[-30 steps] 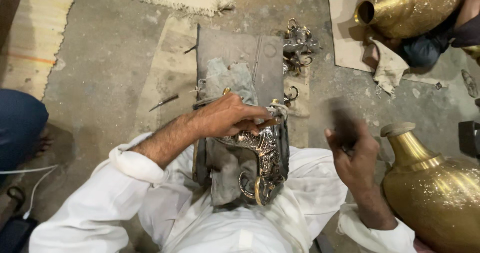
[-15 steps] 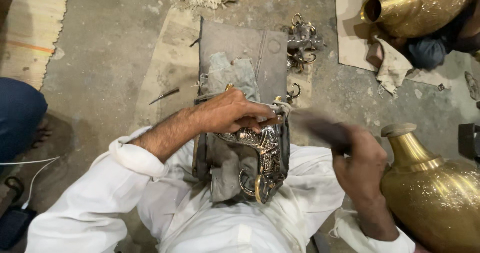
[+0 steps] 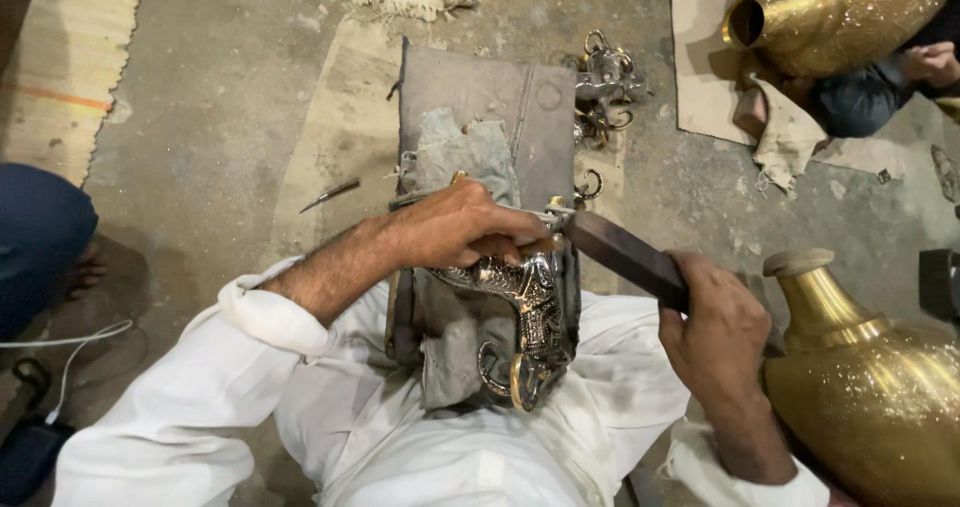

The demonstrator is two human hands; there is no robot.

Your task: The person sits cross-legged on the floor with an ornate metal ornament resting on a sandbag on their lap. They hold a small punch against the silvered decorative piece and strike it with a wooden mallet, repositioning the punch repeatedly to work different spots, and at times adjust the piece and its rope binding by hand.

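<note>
My right hand [image 3: 722,335] has brought its gripped mallet [image 3: 628,257] down onto the punch (left hand [image 3: 462,229] fingers pinching it); concrete floor [image 3: 230,137], brass vase [image 3: 880,387] nearby.

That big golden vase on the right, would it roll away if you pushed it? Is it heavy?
The golden vase looks like metal and is big beside the right hand, so it is probably heavy. Its belly is round and it seems to lean rather than stand straight, so a push might rock or roll it. The speckled surface may be less slippery than smooth metal.
</note>
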